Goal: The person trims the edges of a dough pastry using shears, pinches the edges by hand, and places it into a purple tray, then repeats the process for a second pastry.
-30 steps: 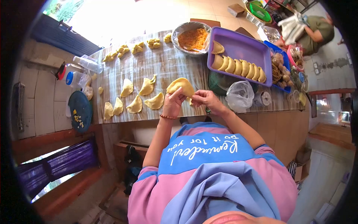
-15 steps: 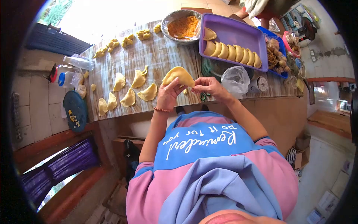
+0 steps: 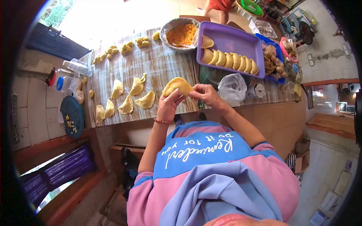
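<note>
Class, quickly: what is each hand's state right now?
Left hand: closed, holding the pale-yellow, half-moon dough pastry.
Right hand: closed, pinching the same pastry's right corner.

pastry (image 3: pixel 176 85) | yellow, folded half-moon | curved side outward | in left hand (image 3: pixel 169 104) and right hand (image 3: pixel 208 95)

"How's the left hand (image 3: pixel 167 107)?"

"Raised at the far end of its forearm (image 3: pixel 152 143), fingers partly hidden."

"And the right hand (image 3: pixel 207 95)?"

"Just beside it, fingertips (image 3: pixel 193 94) pinched, its forearm (image 3: pixel 241 122) slanting in from the near right."
</note>
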Available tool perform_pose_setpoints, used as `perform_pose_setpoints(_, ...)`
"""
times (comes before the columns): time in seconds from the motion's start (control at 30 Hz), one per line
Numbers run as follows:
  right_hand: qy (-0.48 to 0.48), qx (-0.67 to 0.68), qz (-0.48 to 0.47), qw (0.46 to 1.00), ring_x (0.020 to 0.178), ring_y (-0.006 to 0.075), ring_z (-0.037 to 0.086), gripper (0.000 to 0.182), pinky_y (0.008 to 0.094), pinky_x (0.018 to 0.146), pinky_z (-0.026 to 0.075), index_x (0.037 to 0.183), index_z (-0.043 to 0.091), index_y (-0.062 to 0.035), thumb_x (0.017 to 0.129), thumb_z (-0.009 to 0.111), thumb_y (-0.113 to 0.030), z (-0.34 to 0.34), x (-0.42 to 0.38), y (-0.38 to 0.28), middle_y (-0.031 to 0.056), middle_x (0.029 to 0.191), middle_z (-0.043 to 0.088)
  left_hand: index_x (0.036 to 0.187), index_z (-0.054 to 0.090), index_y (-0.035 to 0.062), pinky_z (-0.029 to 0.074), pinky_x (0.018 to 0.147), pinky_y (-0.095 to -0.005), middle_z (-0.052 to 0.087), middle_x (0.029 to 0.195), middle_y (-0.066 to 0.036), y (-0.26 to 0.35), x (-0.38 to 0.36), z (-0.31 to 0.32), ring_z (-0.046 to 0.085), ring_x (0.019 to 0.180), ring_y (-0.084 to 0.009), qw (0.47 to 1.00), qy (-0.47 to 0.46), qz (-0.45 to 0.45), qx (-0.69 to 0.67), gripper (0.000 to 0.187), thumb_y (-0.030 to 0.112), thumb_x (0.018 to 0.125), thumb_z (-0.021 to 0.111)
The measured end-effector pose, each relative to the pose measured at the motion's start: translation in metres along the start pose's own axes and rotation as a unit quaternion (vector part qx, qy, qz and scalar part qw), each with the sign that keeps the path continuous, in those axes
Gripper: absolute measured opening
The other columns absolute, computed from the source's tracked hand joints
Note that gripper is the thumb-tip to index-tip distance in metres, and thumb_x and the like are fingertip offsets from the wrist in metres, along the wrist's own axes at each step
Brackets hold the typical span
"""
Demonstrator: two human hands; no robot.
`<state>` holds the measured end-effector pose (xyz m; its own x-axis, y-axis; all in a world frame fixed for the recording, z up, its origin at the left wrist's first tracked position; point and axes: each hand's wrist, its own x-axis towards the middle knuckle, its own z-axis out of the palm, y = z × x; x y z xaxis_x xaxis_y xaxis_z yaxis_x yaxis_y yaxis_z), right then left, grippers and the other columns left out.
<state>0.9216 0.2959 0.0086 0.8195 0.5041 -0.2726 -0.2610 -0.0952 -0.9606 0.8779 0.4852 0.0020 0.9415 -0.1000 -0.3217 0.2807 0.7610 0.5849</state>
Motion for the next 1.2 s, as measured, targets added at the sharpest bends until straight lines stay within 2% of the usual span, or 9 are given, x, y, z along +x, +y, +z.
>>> perform_pose_setpoints(0.17, -0.031, 0.039, 0.015, 0.999, 0.065, 0.0039, 0.052, 0.022, 0.0206, 0.059, 0.042, 0.087, 0.064, -0.002, 0.086, 0.064, -0.024, 0.001, 0.001, -0.01, -0.0008, 0.073, 0.061, 0.113, 0.058, 0.0043, 0.053, 0.079, -0.0329, 0.064, 0.105, -0.006, 0.002, -0.003, 0.002, 0.063, 0.094, -0.0174, 1.0, 0.012, 0.019, 0.002, 0.026, 0.006, 0.087, 0.059)
perform_pose_setpoints(0.3, -0.02, -0.018, 0.017, 0.999, 0.063, 0.003, 0.05, 0.02, 0.0201, 0.056, 0.04, 0.085, 0.064, -0.002, 0.087, 0.063, -0.022, -0.001, 0.003, -0.008, -0.0015, 0.071, 0.059, 0.113, 0.058, 0.0043, 0.053, 0.079, -0.0333, 0.064, 0.105, -0.006, 0.001, -0.007, 0.004, 0.063, 0.094, -0.0166, 1.0, 0.01, 0.012, 0.013, 0.026, 0.007, 0.087, 0.06)
perform_pose_setpoints(0.47, -0.019, -0.049, 0.007, 0.999, 0.063, 0.0032, 0.049, 0.02, 0.0201, 0.056, 0.039, 0.085, 0.063, -0.0021, 0.088, 0.06, -0.022, -0.001, 0.003, 0.003, -0.0022, 0.07, 0.057, 0.118, 0.053, 0.0028, 0.051, 0.089, -0.0387, 0.061, 0.112, -0.008, -0.005, -0.01, -0.005, 0.06, 0.103, -0.0208, 1.0, 0.007, 0.015, 0.025, 0.029, 0.008, 0.09, 0.056)
perform_pose_setpoints(0.67, -0.074, 0.122, 0.083, 0.986, 0.065, 0.004, 0.052, 0.024, 0.0184, 0.063, 0.042, 0.093, 0.062, -0.0008, 0.092, 0.056, -0.024, -0.005, -0.005, -0.011, -0.0021, 0.077, 0.061, 0.118, 0.054, 0.0034, 0.051, 0.088, -0.0386, 0.062, 0.111, -0.008, -0.006, -0.007, -0.008, 0.06, 0.103, -0.021, 1.0, 0.007, 0.018, 0.009, 0.029, 0.008, 0.089, 0.056)
perform_pose_setpoints(0.8, -0.103, -0.058, 0.049, 0.992, 0.067, 0.0042, 0.053, 0.025, 0.0192, 0.062, 0.043, 0.096, 0.062, -0.0003, 0.092, 0.057, -0.024, -0.011, 0.0, -0.018, -0.0008, 0.083, 0.062, 0.117, 0.055, 0.0034, 0.051, 0.089, -0.0373, 0.062, 0.112, -0.008, -0.005, -0.009, -0.007, 0.061, 0.102, -0.0207, 1.0, 0.011, 0.015, 0.005, 0.029, 0.008, 0.089, 0.057)
perform_pose_setpoints(0.93, -0.046, -0.086, 0.01, 0.995, 0.067, 0.0051, 0.054, 0.021, 0.0206, 0.059, 0.043, 0.089, 0.063, -0.0018, 0.087, 0.063, -0.023, 0.0, 0.007, -0.017, 0.0006, 0.076, 0.062, 0.113, 0.058, 0.0053, 0.052, 0.084, -0.0359, 0.064, 0.106, -0.005, -0.005, -0.009, -0.006, 0.062, 0.098, -0.0178, 1.0, 0.005, 0.019, -0.006, 0.028, 0.009, 0.086, 0.062)
perform_pose_setpoints(0.97, -0.044, -0.046, -0.012, 0.998, 0.064, 0.0047, 0.052, 0.021, 0.0207, 0.056, 0.041, 0.088, 0.063, -0.0026, 0.086, 0.065, -0.024, 0.002, 0.01, -0.011, -0.0001, 0.074, 0.061, 0.114, 0.058, 0.0054, 0.052, 0.084, -0.0359, 0.064, 0.106, -0.005, -0.005, -0.009, -0.007, 0.062, 0.098, -0.0178, 1.0, 0.003, 0.021, -0.003, 0.028, 0.009, 0.086, 0.062)
perform_pose_setpoints(1.1, -0.059, -0.078, 0.0, 0.995, 0.062, 0.0044, 0.051, 0.021, 0.0208, 0.054, 0.04, 0.086, 0.063, -0.003, 0.086, 0.064, -0.024, 0.0, 0.014, -0.013, -0.0013, 0.072, 0.06, 0.117, 0.055, 0.0038, 0.052, 0.087, -0.0375, 0.063, 0.11, -0.007, -0.007, -0.009, -0.013, 0.062, 0.101, -0.0193, 1.0, 0.003, 0.024, -0.004, 0.029, 0.009, 0.089, 0.058)
perform_pose_setpoints(1.2, -0.081, -0.082, 0.01, 0.993, 0.059, 0.0041, 0.05, 0.02, 0.0207, 0.052, 0.039, 0.084, 0.063, -0.0036, 0.086, 0.064, -0.024, -0.005, 0.013, -0.021, -0.0025, 0.07, 0.058, 0.115, 0.058, 0.0051, 0.053, 0.081, -0.0347, 0.064, 0.106, -0.006, -0.004, -0.012, -0.007, 0.063, 0.096, -0.0175, 1.0, 0.003, 0.019, -0.008, 0.029, 0.011, 0.087, 0.062)
